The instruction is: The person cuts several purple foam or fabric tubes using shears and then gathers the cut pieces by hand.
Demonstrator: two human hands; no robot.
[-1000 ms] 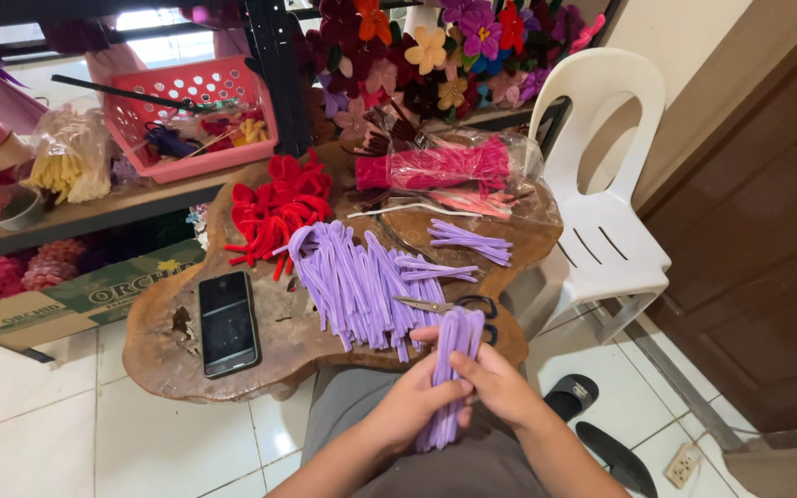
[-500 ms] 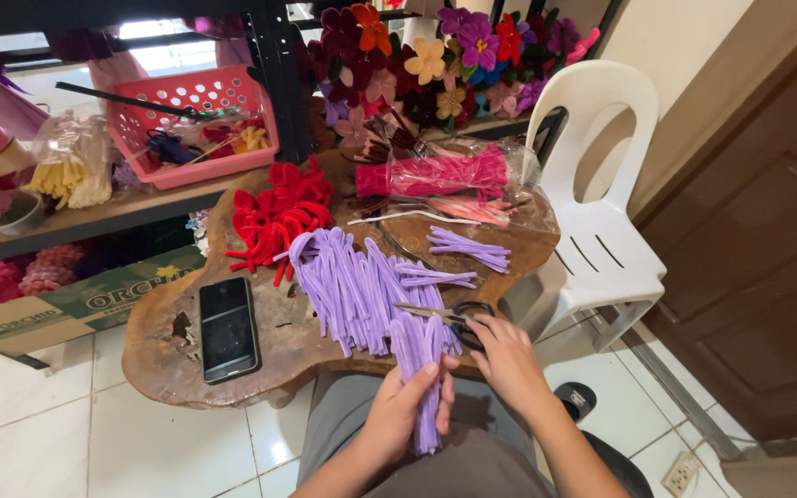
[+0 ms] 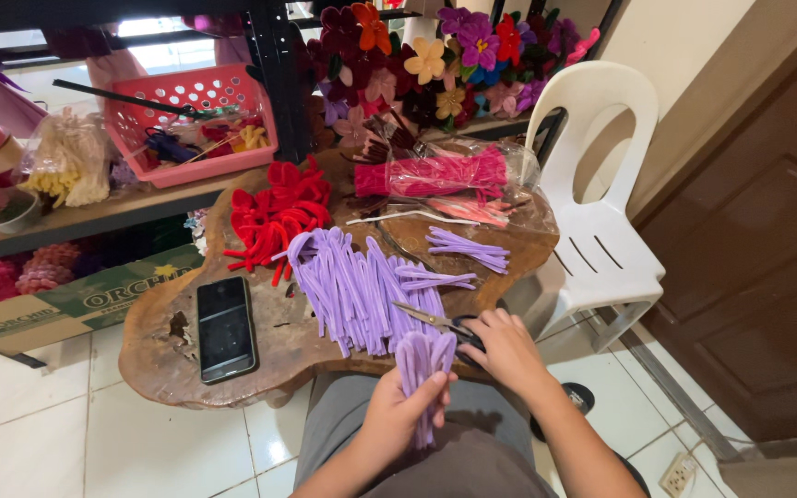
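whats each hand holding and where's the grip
The left hand grips a bundle of purple pipe cleaners around its lower half. The right hand rests on the scissors handles.

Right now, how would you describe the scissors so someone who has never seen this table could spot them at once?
Find the irregular brown wooden slab table and go to its near right edge, beside the big pile of lilac fuzzy pipe cleaners. The metal scissors with dark handles lie there under the right hand, the only shiny metal among soft stems.

scissors (image 3: 440, 322) handles hidden under right hand (image 3: 502, 350)
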